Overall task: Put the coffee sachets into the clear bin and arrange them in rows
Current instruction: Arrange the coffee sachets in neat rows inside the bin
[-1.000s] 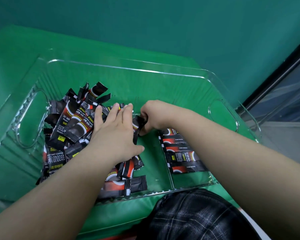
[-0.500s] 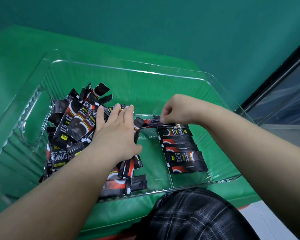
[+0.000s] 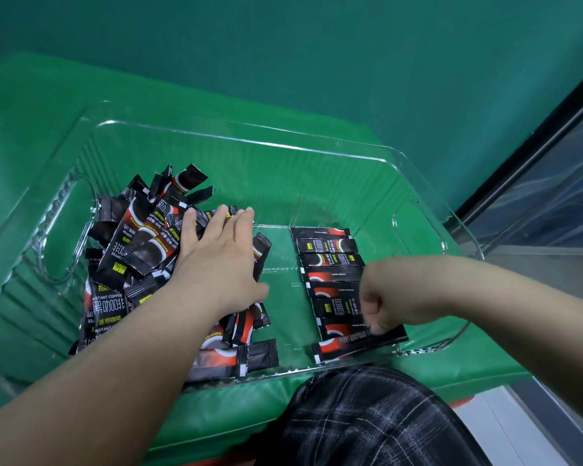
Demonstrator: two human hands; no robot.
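a light, floppy, slippery coffee sachet (image 3: 357, 343) is pinched at its edge by the right hand (image 3: 387, 297), while the loose pile (image 3: 138, 250) is pressed under the flat, open-fingered left hand (image 3: 219, 260).

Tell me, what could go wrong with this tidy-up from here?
The right hand pinches a tilted sachet at the near end of the neat row; set down crooked, it may spoil the line. The left hand rests on the loose pile, which could slide into the gap between.

A single head-worn wide-angle view looks forward and steeply down, from close above, into the clear bin (image 3: 236, 139) on the green cover (image 3: 31, 105). Both forearms enter from the bottom edge. No second view shares the scene.
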